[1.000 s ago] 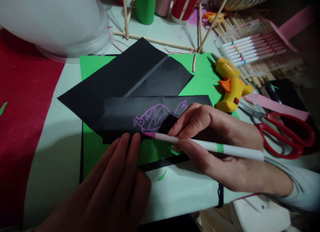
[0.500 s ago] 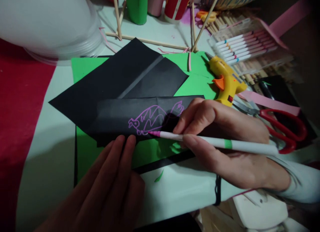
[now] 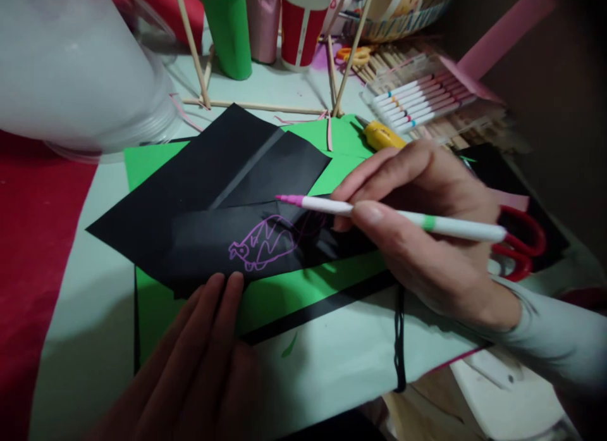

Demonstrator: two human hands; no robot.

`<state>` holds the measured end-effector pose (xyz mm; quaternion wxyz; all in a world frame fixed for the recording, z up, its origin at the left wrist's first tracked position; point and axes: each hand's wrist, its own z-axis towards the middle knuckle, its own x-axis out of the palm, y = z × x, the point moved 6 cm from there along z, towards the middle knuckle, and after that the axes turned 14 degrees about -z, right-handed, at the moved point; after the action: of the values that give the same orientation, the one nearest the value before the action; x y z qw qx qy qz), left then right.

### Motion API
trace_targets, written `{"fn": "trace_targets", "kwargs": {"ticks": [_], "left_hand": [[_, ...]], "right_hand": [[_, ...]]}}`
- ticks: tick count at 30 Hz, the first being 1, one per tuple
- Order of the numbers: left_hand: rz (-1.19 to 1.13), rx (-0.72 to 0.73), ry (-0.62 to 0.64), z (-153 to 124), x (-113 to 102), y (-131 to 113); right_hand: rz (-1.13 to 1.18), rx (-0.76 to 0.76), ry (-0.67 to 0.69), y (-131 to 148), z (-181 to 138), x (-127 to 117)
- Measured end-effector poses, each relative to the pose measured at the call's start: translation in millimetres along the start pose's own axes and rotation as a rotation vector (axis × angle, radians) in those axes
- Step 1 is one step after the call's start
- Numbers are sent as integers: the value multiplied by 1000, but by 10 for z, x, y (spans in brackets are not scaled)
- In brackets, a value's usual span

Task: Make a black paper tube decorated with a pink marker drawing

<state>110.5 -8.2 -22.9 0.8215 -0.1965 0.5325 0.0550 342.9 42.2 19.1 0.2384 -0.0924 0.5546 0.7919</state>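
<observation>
My right hand point(image 3: 422, 219) grips a white marker point(image 3: 327, 205) with a pink-purple tip and a green band. Its tip hovers over black paper point(image 3: 203, 232), apart from the purple line drawing point(image 3: 265, 242), which looks like an animal with a zigzag-marked body. The drawing's right end lies in the shadow of this hand. Outstretched fingers of my left hand point(image 3: 203, 346) rest on the lower edge of the black paper. Underneath is a green sheet point(image 3: 284, 302). Another folded black piece point(image 3: 190, 175) lies behind the drawing.
A yellow glue gun point(image 3: 382, 136) and red-handled scissors point(image 3: 526, 238) are partly hidden by my right hand. Thin wooden sticks point(image 3: 265, 105) form a frame at the back, near a green cylinder point(image 3: 227, 36) and a red-and-white cup point(image 3: 303, 30). A marker case point(image 3: 422, 99) sits right; a large clear container point(image 3: 85, 61), left.
My right hand has lifted the marker tip off the drawing's underside, up and away. The camera view has shifted slightly. My left hand still rests on the paper's edge.
</observation>
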Motion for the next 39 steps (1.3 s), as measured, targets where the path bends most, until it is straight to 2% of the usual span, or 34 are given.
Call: {"fn": "trace_targets", "kwargs": {"ticks": [4, 11, 19, 26, 31, 39], "left_hand": [[48, 27, 25, 47, -14, -21], [63, 0, -92, 69, -18, -49], [88, 20, -72, 83, -22, -55], [88, 3, -23, 97, -23, -65], [78, -17, -31, 65, -10, -66], [57, 21, 8, 52, -16, -34]], "right_hand": [[-36, -86, 130, 31, 12, 155], [-98, -182, 199, 85, -35, 266], [-111, -188, 262, 59, -41, 312], [-120, -142, 235, 25, -28, 296], [-134, -176, 249, 69, -15, 294], [-194, -162, 189, 34, 11, 226]]}}
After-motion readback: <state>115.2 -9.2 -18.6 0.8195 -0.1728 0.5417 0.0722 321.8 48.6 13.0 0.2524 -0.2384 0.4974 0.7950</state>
